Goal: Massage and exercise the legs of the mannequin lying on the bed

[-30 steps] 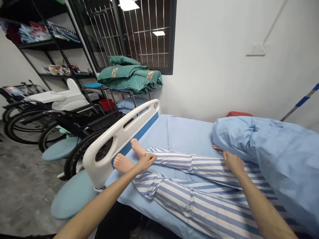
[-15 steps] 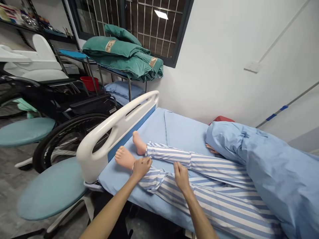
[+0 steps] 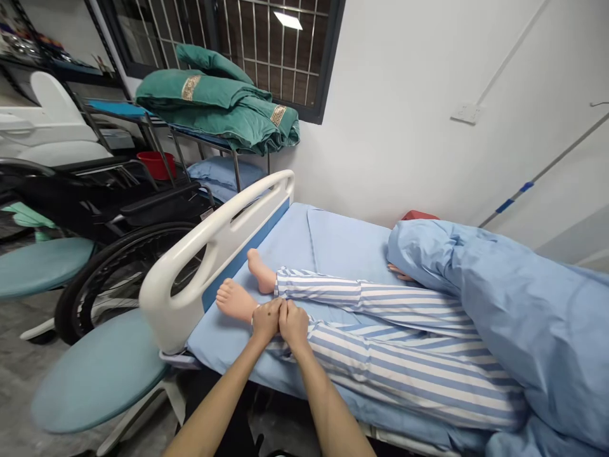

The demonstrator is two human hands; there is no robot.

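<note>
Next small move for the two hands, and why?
I'd ease the right hand slightly away from the left hand, toward the knee, before any pull. Both look closed and sit side by side over the near trouser leg, just above the near foot. They hide much of its lower end, so what each grip has isn't clear.

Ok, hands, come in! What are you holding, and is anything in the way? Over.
Left hand and right hand curled, side by side, at striped trousers, lower leg. Grip hidden. Blue quilt covers trousers' upper end.
</note>
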